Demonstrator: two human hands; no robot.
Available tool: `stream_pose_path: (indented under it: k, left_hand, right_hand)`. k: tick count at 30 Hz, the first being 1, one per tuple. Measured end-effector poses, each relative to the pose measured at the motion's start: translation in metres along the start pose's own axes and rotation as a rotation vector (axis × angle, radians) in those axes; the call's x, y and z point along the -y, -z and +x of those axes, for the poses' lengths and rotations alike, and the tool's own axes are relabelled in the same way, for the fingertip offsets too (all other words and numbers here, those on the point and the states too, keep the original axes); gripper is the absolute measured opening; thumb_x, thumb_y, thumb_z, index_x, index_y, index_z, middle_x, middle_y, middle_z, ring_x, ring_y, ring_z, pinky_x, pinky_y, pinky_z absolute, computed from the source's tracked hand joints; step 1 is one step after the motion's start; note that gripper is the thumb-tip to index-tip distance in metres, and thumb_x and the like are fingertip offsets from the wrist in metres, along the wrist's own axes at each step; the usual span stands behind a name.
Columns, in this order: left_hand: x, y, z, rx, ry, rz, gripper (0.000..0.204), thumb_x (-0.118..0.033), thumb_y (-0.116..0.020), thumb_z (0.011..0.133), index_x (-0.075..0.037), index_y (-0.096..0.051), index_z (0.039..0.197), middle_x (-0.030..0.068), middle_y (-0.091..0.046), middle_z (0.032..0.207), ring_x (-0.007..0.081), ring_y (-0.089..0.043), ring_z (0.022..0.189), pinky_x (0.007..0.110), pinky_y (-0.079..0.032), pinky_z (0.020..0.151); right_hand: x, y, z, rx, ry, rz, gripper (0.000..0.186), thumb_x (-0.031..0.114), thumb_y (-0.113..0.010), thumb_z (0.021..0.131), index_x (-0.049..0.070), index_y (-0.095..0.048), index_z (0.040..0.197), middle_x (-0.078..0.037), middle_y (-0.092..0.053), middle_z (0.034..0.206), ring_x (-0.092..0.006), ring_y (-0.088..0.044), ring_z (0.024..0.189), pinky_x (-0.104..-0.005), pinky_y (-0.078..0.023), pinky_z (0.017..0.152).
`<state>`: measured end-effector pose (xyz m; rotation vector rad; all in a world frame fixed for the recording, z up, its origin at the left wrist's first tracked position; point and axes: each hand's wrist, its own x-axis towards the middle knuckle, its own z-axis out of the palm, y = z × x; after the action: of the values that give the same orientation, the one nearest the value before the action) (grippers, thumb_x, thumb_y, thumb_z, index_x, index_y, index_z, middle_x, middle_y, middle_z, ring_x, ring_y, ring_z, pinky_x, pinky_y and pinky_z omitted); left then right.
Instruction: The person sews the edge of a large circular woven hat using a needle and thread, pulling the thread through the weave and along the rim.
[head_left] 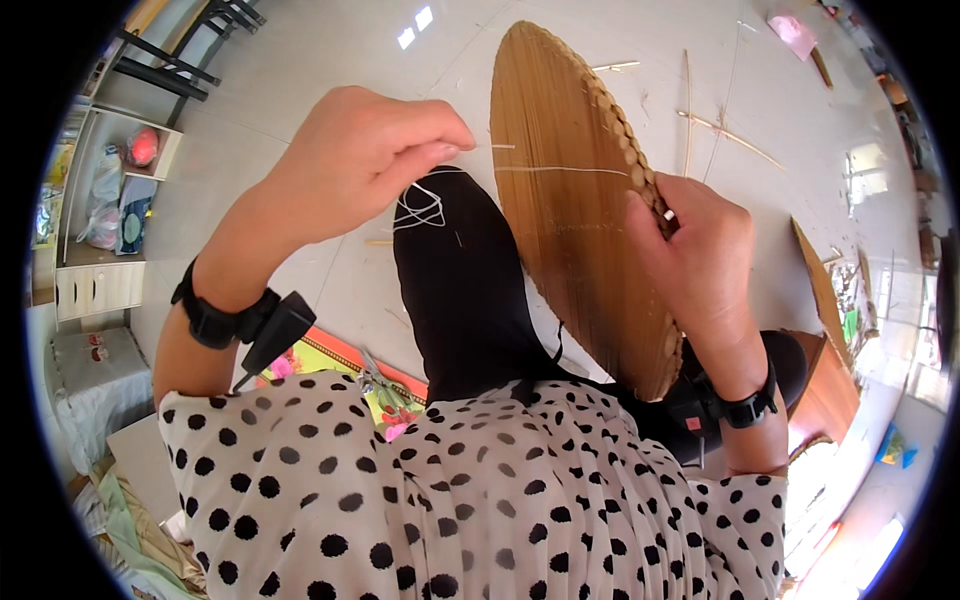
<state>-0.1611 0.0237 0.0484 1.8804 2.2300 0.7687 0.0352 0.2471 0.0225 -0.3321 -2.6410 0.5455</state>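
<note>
My left hand (355,165) is raised over my black-clad leg (460,300), its thumb and index finger pinched on white thread (560,169). The thread lies in loose loops on my knee (420,210) and stretches across a large oval brown board (565,240) of straw-like strips with a scalloped, bumpy rim. My right hand (695,245) grips that board by its right rim, thumb on the face, holding it tilted on edge beside my leg. A small white bit shows between the fingers; I cannot make out what it is.
Thin sticks (730,135) and a pink item (792,35) lie on the tiled floor (300,120). Scissors (375,385) rest on a colourful mat near my lap. Shelving (105,270) and dark furniture legs (170,70) stand at left; brown panels (820,380) are at right.
</note>
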Motion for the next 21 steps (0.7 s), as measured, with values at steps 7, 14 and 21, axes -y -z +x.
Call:
stream_pose_path:
  k: [7, 14, 21]
  left_hand:
    - [-0.047, -0.053, -0.001, -0.266, 0.169, -0.224, 0.01, -0.004, -0.066, 0.09, -0.004, -0.069, 0.099, 0.0065, -0.062, 0.067, 0.0135, -0.054, 0.053, 0.025, -0.042, 0.052]
    - [-0.061, -0.101, 0.016, -0.459, 0.19, -0.23, 0.006, -0.005, -0.069, 0.088, -0.007, -0.07, 0.094, 0.0067, -0.06, 0.062, 0.0165, -0.051, 0.046, 0.026, -0.039, 0.046]
    - [-0.061, -0.111, 0.021, -0.464, 0.171, -0.262, 0.005, -0.005, -0.069, 0.087, -0.007, -0.069, 0.092, 0.0086, -0.063, 0.065, 0.0207, -0.056, 0.048, 0.028, -0.042, 0.047]
  right_hand:
    - [0.001, -0.007, -0.001, -0.018, -0.073, 0.199, 0.018, 0.013, -0.073, 0.079, 0.0, -0.061, 0.074, -0.014, -0.055, 0.063, -0.0279, -0.05, 0.05, -0.0351, -0.043, 0.05]
    - [-0.003, 0.0, -0.003, 0.001, -0.141, 0.076, 0.022, 0.014, -0.075, 0.079, -0.002, -0.061, 0.076, -0.013, -0.053, 0.061, -0.0211, -0.044, 0.05, -0.0303, -0.043, 0.051]
    - [-0.001, 0.0, -0.004, 0.01, -0.193, 0.089, 0.021, 0.015, -0.076, 0.079, -0.002, -0.063, 0.078, -0.013, -0.053, 0.061, -0.0189, -0.043, 0.051, -0.0294, -0.043, 0.052]
